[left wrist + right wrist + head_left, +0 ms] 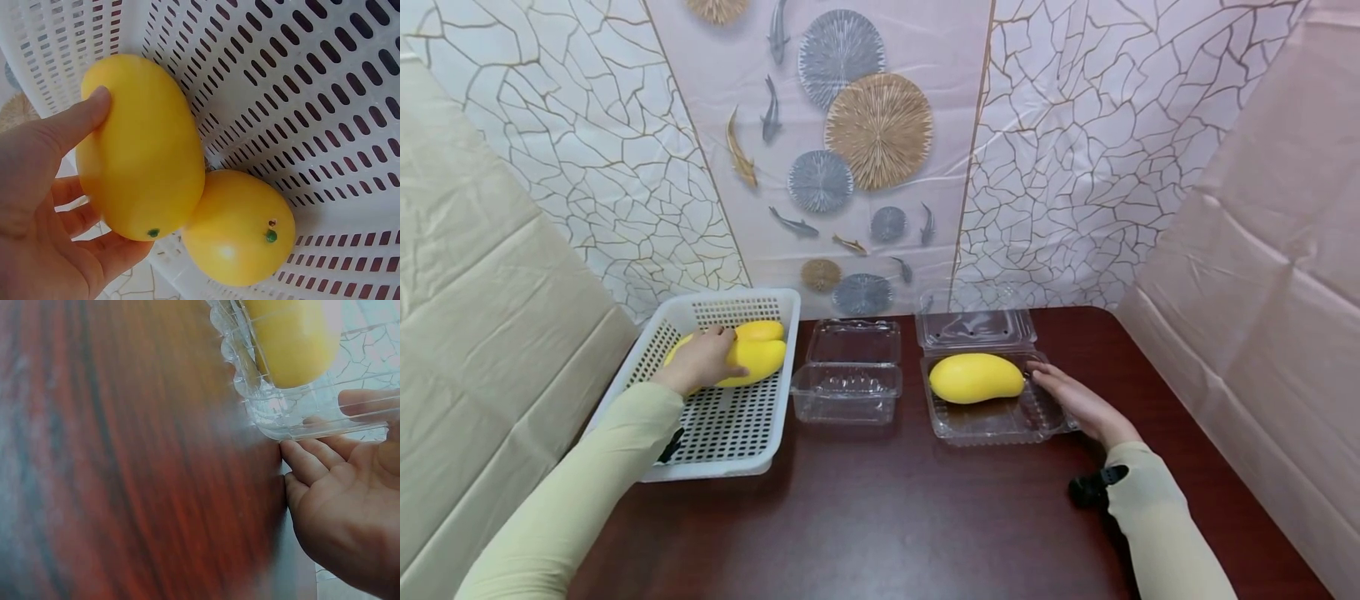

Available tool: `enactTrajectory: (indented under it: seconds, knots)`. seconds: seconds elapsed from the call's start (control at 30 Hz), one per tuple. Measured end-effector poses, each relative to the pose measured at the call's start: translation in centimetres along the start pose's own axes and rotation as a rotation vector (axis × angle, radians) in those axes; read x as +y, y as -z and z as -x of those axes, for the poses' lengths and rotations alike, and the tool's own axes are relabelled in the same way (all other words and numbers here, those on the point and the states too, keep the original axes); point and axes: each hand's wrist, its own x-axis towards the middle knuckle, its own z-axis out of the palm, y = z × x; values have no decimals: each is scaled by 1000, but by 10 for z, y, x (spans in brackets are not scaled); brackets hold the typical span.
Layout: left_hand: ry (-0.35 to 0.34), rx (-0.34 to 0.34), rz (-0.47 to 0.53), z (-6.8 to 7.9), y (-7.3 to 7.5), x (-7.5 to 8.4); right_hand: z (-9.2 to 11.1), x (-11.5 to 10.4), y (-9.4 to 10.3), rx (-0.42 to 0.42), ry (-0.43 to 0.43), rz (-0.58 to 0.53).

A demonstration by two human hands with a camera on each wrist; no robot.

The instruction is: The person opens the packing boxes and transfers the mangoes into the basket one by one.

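Observation:
My left hand [703,358] reaches into the white basket [718,465] at the left. It grips a yellow mango [140,150], with the thumb on one side and the fingers on the other. Against that mango lies another mango [240,228] with a green stem spot; the hand covers part of the fruit in the head view. My right hand [1086,408] touches the right side of an opened clear plastic box [985,433], its fingers fairly straight. A single mango [976,378] lies inside this box. How firmly the thumb meets the box's side is unclear.
Between the basket and the right box stands a second clear plastic box [846,407], its lid raised. The right box's lid [973,329] leans back. Dark red table [880,517] surface runs in front. A patterned cloth wall [842,250] closes the back.

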Motion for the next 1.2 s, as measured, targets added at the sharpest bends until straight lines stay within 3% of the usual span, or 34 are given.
enactTrajectory:
  seconds: [0.27,0.63,0.9,1.2]
  knots:
    - [24,-137,91,1,1,-4,0,-2,1,-2,-20,1]
    - [-28,-231,157,2,3,-13,-1,1,0,2,-32,-5]
    - [-1,-248,172,4,5,-13,-1,0,-2,-2,-27,-1]
    - [-58,-213,178,4,11,-15,0,-1,-1,6,-34,-1]
